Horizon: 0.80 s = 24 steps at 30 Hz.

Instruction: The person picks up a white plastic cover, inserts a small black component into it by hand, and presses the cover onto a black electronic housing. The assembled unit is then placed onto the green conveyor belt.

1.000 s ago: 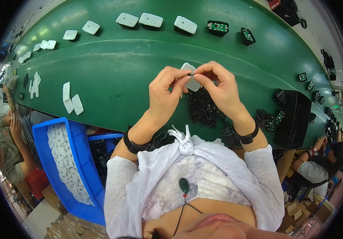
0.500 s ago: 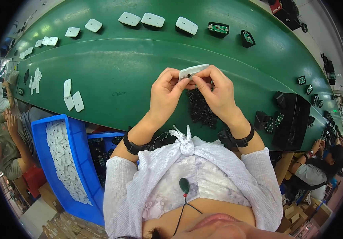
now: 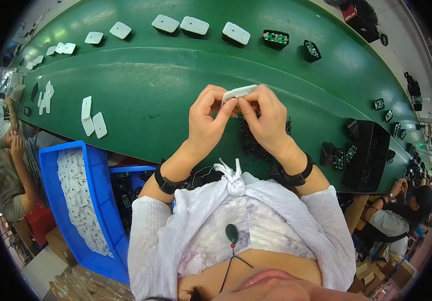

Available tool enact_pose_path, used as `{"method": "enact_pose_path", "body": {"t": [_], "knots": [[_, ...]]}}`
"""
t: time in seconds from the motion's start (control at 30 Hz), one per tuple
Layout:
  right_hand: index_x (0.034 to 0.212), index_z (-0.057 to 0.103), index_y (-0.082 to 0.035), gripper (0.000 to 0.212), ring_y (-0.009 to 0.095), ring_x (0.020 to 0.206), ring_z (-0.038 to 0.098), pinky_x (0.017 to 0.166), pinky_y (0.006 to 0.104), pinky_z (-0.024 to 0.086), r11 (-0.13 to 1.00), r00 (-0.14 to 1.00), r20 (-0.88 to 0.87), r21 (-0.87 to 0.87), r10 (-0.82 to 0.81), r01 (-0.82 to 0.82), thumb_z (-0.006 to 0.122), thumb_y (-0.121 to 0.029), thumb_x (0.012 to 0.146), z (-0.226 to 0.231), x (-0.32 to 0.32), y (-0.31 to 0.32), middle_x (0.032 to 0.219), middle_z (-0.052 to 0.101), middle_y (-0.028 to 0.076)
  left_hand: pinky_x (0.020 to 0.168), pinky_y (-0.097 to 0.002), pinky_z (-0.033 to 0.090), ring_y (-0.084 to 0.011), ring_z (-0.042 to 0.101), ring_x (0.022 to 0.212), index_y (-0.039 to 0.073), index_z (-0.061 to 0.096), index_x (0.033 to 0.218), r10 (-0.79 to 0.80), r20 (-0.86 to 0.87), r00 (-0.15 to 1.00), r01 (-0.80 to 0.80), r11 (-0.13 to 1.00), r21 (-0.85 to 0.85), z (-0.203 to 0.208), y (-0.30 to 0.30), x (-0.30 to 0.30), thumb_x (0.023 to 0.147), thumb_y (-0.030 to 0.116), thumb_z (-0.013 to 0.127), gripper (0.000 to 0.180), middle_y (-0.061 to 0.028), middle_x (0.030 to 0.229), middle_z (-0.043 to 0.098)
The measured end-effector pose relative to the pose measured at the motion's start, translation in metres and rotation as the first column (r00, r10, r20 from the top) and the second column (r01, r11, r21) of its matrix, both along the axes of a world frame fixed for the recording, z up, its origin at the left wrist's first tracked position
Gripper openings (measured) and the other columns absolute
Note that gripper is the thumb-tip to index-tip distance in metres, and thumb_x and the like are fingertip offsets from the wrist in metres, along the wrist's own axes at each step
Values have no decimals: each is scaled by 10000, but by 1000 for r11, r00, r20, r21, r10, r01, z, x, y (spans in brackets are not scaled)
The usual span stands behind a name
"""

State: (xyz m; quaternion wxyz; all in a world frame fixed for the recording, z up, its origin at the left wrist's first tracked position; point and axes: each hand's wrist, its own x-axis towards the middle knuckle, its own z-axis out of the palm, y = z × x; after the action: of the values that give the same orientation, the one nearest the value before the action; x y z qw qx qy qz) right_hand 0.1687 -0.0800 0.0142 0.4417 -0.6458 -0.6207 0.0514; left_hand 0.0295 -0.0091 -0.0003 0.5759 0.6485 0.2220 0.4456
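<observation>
Both hands meet over the green bench around a white plastic cover (image 3: pixel 240 92), held tilted with its upper edge showing. My left hand (image 3: pixel 207 118) pinches its left end between thumb and fingers. At the right end my right hand (image 3: pixel 267 119) grips it too, its thumb pressed in beside the left thumb. Whatever lies under the thumbs is hidden by them. A pile of small black parts (image 3: pixel 252 143) lies on the bench just below the right hand, partly covered by it.
White covers (image 3: pixel 86 108) lie on the left of the green bench (image 3: pixel 140 90). A row of covered units (image 3: pixel 194 26) and bare circuit-board units (image 3: pixel 276 38) runs along the far side. A blue bin (image 3: pixel 88 190) of white covers stands lower left; a black box (image 3: pixel 369 155) stands right. Co-workers sit at both sides.
My right hand has shifted slightly left, its thumb closing in against the left thumb. The small black part visible on the cover before is now hidden.
</observation>
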Motion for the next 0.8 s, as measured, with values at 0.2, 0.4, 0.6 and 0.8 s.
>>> {"method": "enact_pose_path", "body": {"t": [0.2,0.4,0.6,0.8], "knots": [[925,560,-33,289,137,736,456,628,253,391,999,985,-170,-30,5,-10,770,-164,776,18,16,-1,914,508,45,659,-246,533,-142,633,775,-39,578,934,-136,101,986,162,927,-339,6,3,-6,927,41,585,81,-72,938,555],[823,547,-63,191,36,676,425,575,204,350,909,793,-609,-324,11,-261,730,-115,809,13,26,3,787,500,-32,668,-247,530,-138,634,783,-47,586,954,-208,4,978,201,938,-282,2,6,-5,918,37,594,92,-68,937,552],[815,535,-75,213,24,669,432,575,194,344,879,827,-562,-398,-8,-262,737,-143,815,2,38,10,757,508,-45,677,-275,538,-164,642,777,-61,573,989,-245,-15,969,219,890,-400,-4,14,3,958,57,526,130,-95,924,607],[1016,593,-82,297,156,940,572,790,288,446,978,987,-158,-198,39,-70,744,-217,799,1,91,57,980,602,18,570,-281,511,-145,623,653,-53,553,933,-73,-263,962,-36,921,-387,-26,61,5,946,12,496,88,-123,818,625]]}}
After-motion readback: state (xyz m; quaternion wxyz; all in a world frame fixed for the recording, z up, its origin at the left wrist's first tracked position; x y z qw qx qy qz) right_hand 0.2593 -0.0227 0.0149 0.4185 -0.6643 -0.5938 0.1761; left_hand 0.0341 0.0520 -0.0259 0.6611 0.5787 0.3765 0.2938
